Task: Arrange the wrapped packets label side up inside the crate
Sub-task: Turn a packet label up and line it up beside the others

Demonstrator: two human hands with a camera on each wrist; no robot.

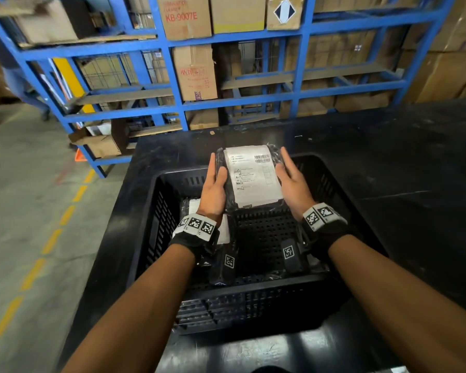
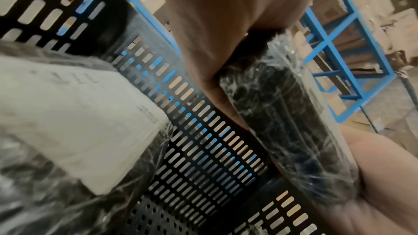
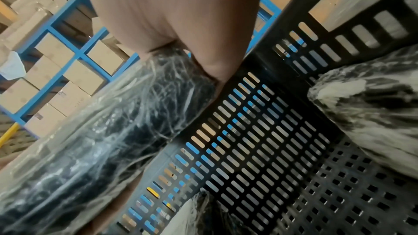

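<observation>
A black wrapped packet with a white label facing up is held over the far half of the black slotted crate. My left hand grips its left edge, thumb on top. My right hand grips its right edge. In the left wrist view the packet's edge sits pinched between thumb and fingers. A second packet lies label up on the crate's left side, partly hidden under my left wrist in the head view. The right wrist view shows the held packet and another wrapped packet by the crate wall.
The crate stands on a black table. Blue shelving stacked with cardboard boxes rises behind the table. A concrete floor with a yellow dashed line runs along the left.
</observation>
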